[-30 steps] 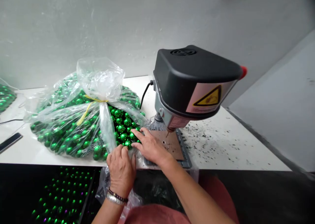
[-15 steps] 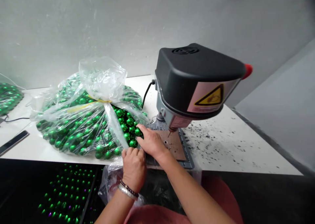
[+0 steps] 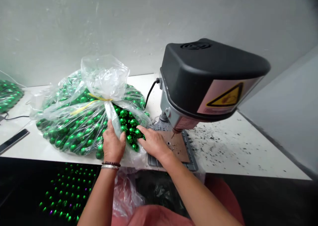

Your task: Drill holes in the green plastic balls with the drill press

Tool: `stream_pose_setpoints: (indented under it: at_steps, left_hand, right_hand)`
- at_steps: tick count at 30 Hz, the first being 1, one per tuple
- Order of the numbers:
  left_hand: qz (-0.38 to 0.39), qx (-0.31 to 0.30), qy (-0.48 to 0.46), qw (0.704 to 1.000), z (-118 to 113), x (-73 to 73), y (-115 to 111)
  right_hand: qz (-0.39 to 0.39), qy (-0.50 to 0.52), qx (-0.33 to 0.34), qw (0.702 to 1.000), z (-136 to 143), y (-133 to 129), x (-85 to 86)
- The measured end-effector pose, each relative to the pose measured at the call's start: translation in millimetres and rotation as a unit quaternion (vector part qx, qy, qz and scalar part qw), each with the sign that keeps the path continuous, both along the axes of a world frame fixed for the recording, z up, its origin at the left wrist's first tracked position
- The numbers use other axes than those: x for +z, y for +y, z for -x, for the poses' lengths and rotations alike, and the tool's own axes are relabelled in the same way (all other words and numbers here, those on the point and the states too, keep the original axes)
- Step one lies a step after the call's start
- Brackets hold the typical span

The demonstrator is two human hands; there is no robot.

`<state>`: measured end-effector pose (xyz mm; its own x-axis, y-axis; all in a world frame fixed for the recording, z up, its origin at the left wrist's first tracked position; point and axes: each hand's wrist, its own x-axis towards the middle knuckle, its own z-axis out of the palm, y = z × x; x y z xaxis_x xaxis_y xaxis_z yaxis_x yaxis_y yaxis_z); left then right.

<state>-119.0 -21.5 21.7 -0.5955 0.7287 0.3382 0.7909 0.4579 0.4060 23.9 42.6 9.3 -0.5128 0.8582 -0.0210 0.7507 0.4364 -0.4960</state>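
Observation:
A clear plastic bag (image 3: 63, 115) of shiny green beads (image 3: 131, 129) lies on the table, its gathered neck tied with a yellow tie (image 3: 95, 100). Through a torn gap at its front right, loose beads show bare. My left hand (image 3: 113, 144) rests on the left side of this gap, fingers stretched up over the bag and thumb apart. On the right side, my right hand (image 3: 155, 144) touches the beads with fingers extended and spread. Its lower fingers are hidden beneath it.
Right of the bag stands a small bench drill press (image 3: 213, 63), its bit above a brown board (image 3: 180, 149). Dark shavings (image 3: 216, 146) litter the table. Another bag of green beads (image 3: 10, 95) and a phone (image 3: 15, 141) are at left. More green beads (image 3: 67, 193) show below the table edge.
My left hand has let go of the plastic at the gap's lower edge and moved left and up, opening its fingers. My right hand stays at the gap's right side. The view has shifted slightly.

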Motion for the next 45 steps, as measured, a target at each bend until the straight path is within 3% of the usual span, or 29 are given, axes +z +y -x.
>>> stream_pose_setpoints:
  at_steps: [3,11,17,20,23,26,29,32,35,37,39,41,45]
  left_hand:
    - [0.04,-0.006,-0.055,0.998,3.8,0.6,-2.1]
    - [-0.016,-0.032,-0.036,0.999,-0.6,-14.4,-22.7]
    - [-0.113,-0.034,0.098,0.988,-9.0,-7.6,-34.7]
    - [-0.129,-0.093,0.119,0.98,-23.5,1.1,-36.9]
    - [-0.124,-0.158,0.037,0.979,-41.8,3.8,-36.1]
    - [-0.091,-0.155,-0.14,0.974,-60.6,1.9,-37.5]
    - [-0.039,-0.158,-0.369,0.915,-78.9,-0.3,-40.8]
    - [-0.034,-0.184,-0.569,0.801,-96.6,-2.2,-41.5]
    - [-0.042,-0.201,-0.685,0.699,-112.1,-5.7,-38.0]
    - [-0.049,-0.194,-0.705,0.681,-118.8,-9.1,-34.3]
    - [-0.045,-0.184,-0.689,0.7,-121.4,-12.9,-29.6]
    - [-0.033,-0.178,-0.635,0.751,-120.3,-16.4,-23.9]
    - [-0.021,-0.175,-0.481,0.859,-114.9,-22.6,-8.2]
  right_hand:
    - [0.008,0.027,-0.02,0.999,-0.9,5.0,7.0]
    - [0.034,0.059,0.027,0.997,41.9,-21.5,31.6]
    - [0.074,0.119,0.01,0.99,37.4,-19.3,25.9]
    - [0.111,0.169,-0.009,0.979,19.3,-12.1,17.4]
    - [0.141,0.214,-0.001,0.967,-1.9,-11.6,12.3]
    - [0.125,0.269,0.024,0.955,-23.1,-21.6,11.4]
    - [0.088,0.323,0.028,0.942,-40.0,-38.7,7.0]
    - [0.06,0.356,-0.004,0.933,-52.1,-55.9,-4.9]
    - [0.044,0.37,-0.045,0.927,-65.6,-67.7,-18.3]
    - [0.014,0.369,-0.055,0.928,-78.6,-71.6,-24.6]
    - [-0.038,0.362,-0.068,0.929,-95.0,-72.5,-28.2]
    - [-0.081,0.354,-0.098,0.927,-113.6,-71.3,-29.4]
    - [-0.098,0.345,-0.153,0.921,-146.5,-67.6,-27.3]
